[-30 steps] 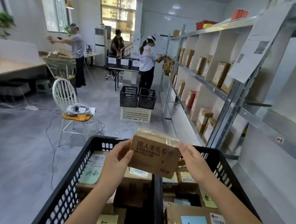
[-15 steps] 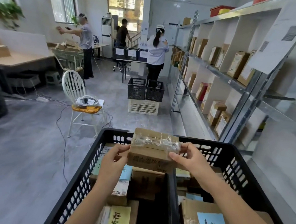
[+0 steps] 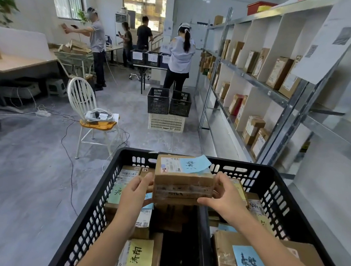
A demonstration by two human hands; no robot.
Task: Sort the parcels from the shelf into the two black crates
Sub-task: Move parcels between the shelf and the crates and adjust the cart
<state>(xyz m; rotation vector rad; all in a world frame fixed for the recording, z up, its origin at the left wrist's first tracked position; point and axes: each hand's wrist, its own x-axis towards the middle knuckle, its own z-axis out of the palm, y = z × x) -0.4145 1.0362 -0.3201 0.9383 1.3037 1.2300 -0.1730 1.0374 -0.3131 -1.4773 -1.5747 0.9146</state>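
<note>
Holding one cardboard parcel (image 3: 182, 180) between both hands, above the wall shared by the two black crates. Left hand (image 3: 136, 189) half closed on the left end of the parcel, thumb on the near face, fingers (image 3: 148, 179) behind. Right hand (image 3: 225, 196) the same on the right end, thumb under the lower edge, fingers curled over the upper corner. Probably gripped by the ends to keep the top face free for reading.

Turned with the top face up and slightly toward the camera, so showing a white shipping label (image 3: 170, 165) and a blue note (image 3: 195, 164) with handwriting. Too small to read with certainty.

Below and left of the left hand, the left crate (image 3: 85, 226), with parcels wearing a yellow note (image 3: 140, 254) and greenish ones. Below and right of the right hand, the right crate (image 3: 279, 206), with a large parcel carrying a blue sheet (image 3: 250, 263) of the same colour.

Judging from the colours: blue note matching the right crate, so likely going there, to the side of the right hand. Not yet lowered; hanging over the divider seems the moment of deciding.

Far beyond the right hand, the shelf (image 3: 255, 80) with more parcels standing upright, so much sorting remaining.
</note>
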